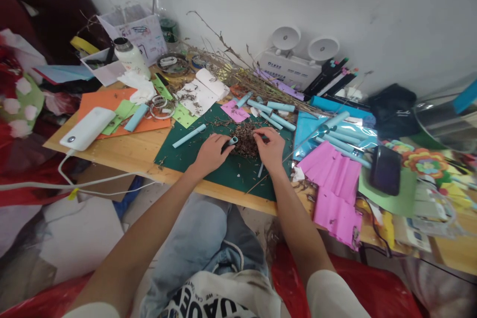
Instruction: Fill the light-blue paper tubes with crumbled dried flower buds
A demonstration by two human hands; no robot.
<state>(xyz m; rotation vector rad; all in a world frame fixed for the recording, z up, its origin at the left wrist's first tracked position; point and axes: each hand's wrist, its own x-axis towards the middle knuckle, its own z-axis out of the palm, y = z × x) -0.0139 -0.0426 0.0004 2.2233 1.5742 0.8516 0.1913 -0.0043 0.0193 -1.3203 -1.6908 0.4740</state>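
Observation:
My left hand (pixel 213 153) is closed around a short light blue paper tube (pixel 233 141), its open end facing up and to the right. Beside it lies a heap of brown dried plant bits (pixel 246 142) on the dark green cutting mat (pixel 219 175). My right hand (pixel 271 146) pinches at the heap's right edge with thumb and forefinger together; the small bits in the pinch are hard to see. Another blue paper tube (pixel 189 135) rests on the mat to the left. Several more blue tubes (pixel 271 118) lie behind the heap.
Dry twigs (pixel 257 82) lie along the wall near a white router (pixel 288 67). A white power bank (pixel 87 128) with a cable sits at the left, near an open bottle (pixel 131 57). Pink crepe paper (pixel 333 174) hangs over the front edge; a dark phone (pixel 386 170) lies right.

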